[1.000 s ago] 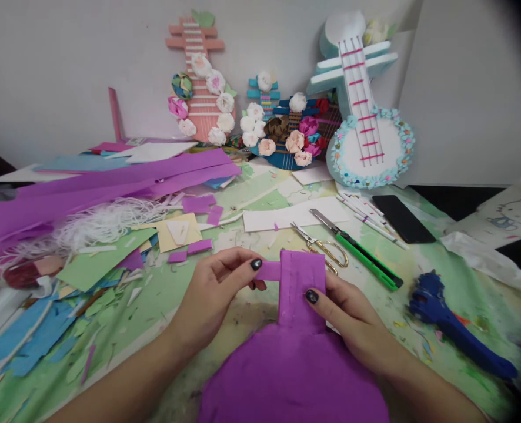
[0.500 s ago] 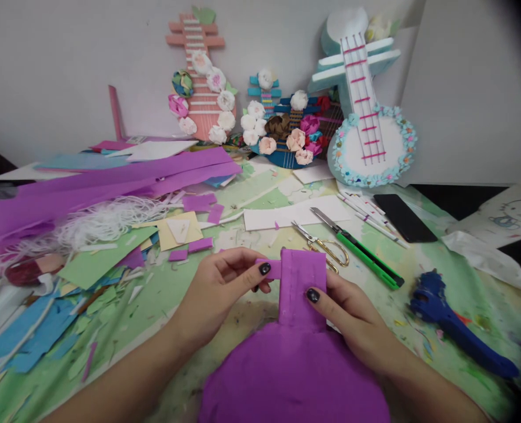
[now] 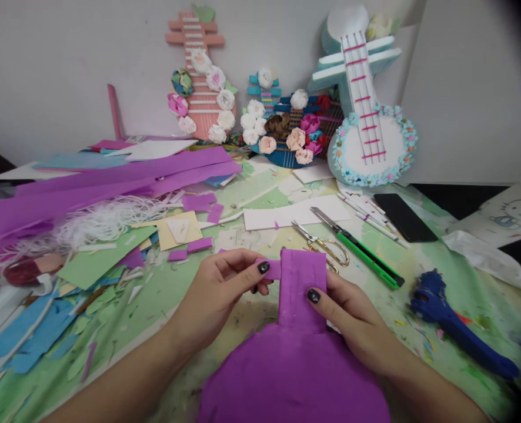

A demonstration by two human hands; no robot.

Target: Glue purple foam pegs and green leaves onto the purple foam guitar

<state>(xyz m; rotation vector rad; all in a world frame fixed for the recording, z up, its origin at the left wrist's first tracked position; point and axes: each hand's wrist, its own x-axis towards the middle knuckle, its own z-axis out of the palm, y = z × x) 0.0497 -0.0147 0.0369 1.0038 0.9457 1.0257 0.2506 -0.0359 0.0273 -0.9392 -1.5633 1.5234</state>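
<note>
In front of me is a purple paper-covered instrument model with a round body and a short flat neck. My right hand grips the neck from the right, thumb on its front and fingers behind. Between thumb and fingers, my left hand pinches a small purple strip, whose right end meets the upper left edge of the neck. Whether the strip is fixed there I cannot tell. Gold-handled scissors and a green utility knife lie just beyond the neck.
A blue glue gun lies at the right, below a black phone. Paper scraps, white string and purple paper sheets crowd the left. Decorated instrument models, one pink and one white, lean against the wall.
</note>
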